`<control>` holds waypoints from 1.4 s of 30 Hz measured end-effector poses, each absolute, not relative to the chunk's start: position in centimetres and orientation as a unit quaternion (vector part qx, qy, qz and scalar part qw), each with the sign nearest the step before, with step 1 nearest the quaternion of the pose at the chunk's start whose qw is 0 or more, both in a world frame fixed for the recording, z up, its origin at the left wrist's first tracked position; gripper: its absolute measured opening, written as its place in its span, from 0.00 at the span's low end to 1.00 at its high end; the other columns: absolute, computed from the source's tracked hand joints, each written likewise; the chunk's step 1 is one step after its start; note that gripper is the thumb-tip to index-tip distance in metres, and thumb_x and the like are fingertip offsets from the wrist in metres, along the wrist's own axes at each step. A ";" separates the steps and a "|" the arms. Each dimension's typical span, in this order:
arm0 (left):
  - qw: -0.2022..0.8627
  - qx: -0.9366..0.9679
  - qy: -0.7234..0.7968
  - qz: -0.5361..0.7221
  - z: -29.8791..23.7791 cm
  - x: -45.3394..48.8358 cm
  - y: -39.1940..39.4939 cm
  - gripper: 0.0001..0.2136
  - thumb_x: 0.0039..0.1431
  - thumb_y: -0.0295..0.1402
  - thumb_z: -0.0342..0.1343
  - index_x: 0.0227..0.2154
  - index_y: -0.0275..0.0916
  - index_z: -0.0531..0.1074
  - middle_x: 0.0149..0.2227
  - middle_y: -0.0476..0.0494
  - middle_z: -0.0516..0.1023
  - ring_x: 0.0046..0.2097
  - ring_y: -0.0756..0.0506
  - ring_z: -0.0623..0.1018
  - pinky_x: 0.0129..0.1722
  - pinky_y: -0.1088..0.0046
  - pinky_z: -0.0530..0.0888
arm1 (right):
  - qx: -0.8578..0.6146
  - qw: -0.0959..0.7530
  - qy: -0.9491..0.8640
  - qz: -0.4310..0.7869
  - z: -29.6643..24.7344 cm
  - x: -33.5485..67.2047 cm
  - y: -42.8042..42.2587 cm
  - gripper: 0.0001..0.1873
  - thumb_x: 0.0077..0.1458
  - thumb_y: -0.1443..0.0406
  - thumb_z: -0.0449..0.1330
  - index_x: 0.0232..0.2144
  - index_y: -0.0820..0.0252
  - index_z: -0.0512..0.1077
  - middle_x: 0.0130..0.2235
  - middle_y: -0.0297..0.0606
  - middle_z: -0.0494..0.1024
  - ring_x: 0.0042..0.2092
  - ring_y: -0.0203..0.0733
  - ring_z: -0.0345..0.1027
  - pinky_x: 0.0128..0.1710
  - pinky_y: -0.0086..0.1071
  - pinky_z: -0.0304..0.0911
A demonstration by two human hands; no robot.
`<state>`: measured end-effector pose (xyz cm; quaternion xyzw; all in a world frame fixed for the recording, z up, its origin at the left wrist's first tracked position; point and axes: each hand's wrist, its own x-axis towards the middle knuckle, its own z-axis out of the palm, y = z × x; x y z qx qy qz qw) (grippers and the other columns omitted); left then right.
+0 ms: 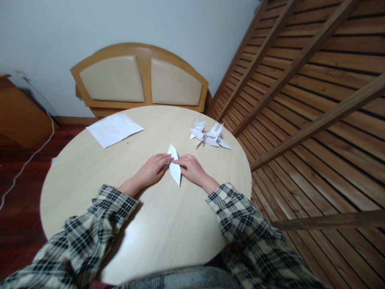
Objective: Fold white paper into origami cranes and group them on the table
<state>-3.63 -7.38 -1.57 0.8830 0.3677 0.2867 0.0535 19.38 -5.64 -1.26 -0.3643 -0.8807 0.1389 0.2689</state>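
Note:
A narrow, diamond-shaped piece of folded white paper (175, 172) lies on the round table (156, 220), its points facing toward and away from me. My left hand (155, 167) presses on its left edge with the fingers together. From the other side my right hand (191, 166) has its fingertips on the paper's middle, close to the left fingertips. Both hands are closed on the folded paper, and the thumbs are mostly hidden. Beyond my right hand sit several folded white paper cranes (212, 136), bunched together.
White paper sheets (116, 129) lie at the table's far left. A headboard (141, 50) with two cream panels stands behind the table against the wall. Wooden slatting (315, 120) rises on the right. A white cable (39, 150) runs down to the floor at left.

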 end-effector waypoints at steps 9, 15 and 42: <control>0.013 0.881 0.380 0.283 -0.3 -3.5 -7.9 0.18 0.63 0.29 0.56 0.56 0.41 0.69 0.59 0.35 0.75 0.61 0.35 0.72 0.59 0.44 0.69 | -0.359 0.324 -0.841 0.243 -1.4 19.2 -5.7 0.19 0.59 0.71 0.63 0.51 0.51 0.78 0.52 0.44 0.80 0.57 0.46 0.71 0.58 0.48 0.64; -0.007 0.865 0.396 0.308 0.7 -3.5 -8.0 0.11 0.65 0.34 0.55 0.47 0.43 0.76 0.49 0.39 0.81 0.53 0.36 0.76 0.53 0.48 0.72 | -0.339 0.342 -0.818 0.315 -0.9 19.1 -6.2 0.19 0.59 0.71 0.62 0.51 0.50 0.78 0.53 0.42 0.79 0.56 0.44 0.71 0.60 0.47 0.63; 0.072 0.889 0.376 0.251 0.2 -3.5 -8.6 0.11 0.64 0.30 0.53 0.46 0.38 0.76 0.44 0.37 0.83 0.43 0.41 0.83 0.43 0.62 0.80 | -0.355 0.255 -0.886 0.158 -0.1 20.4 -5.7 0.07 0.56 0.70 0.66 0.37 0.55 0.80 0.40 0.38 0.75 0.47 0.44 0.66 0.50 0.38 0.59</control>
